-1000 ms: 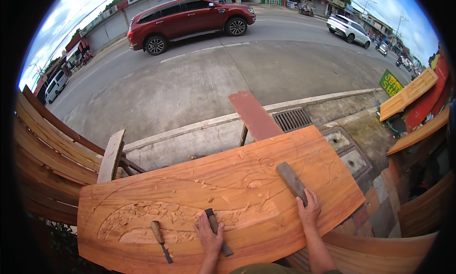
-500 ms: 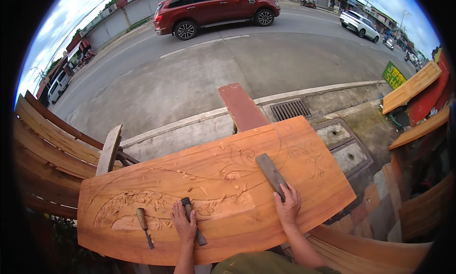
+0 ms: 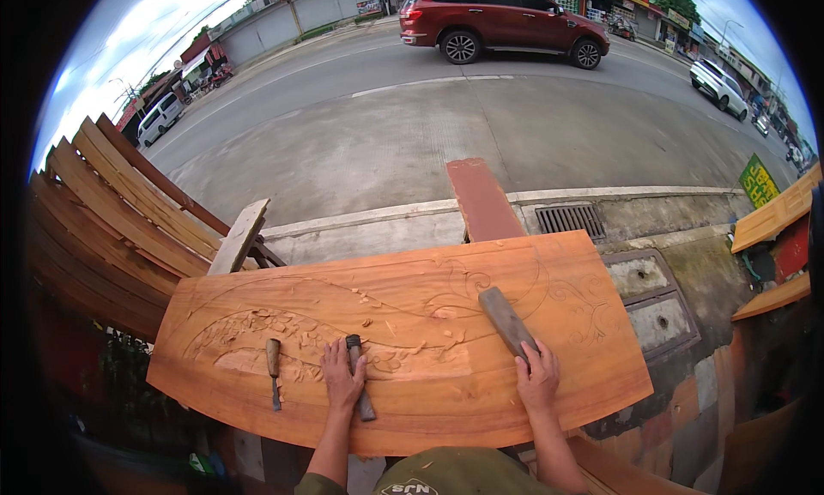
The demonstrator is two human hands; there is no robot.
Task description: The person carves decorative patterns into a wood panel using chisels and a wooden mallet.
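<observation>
A carved wooden panel lies before me, with scrollwork and a relief cut into its left half. My left hand rests on it, fingers extended, its thumb across a dark-handled chisel that passes between thumb and forefinger. The chisel's flat metal end points toward me. Further left, a second chisel with a light wooden handle lies loose on the panel. My right hand is closed around the near end of a long grey block, which lies slanted over the drawn curves; its material is unclear.
Loose shavings dot the carving. A reddish plank and a pale board jut out beyond the panel. Long planks lean at left. Beyond the curb, a red car is on the road. More wooden panels stand at right.
The view has swung left and tilted, so the panel appears farther right. Both hands keep their places on the chisel and the block. The red car has moved right along the road.
</observation>
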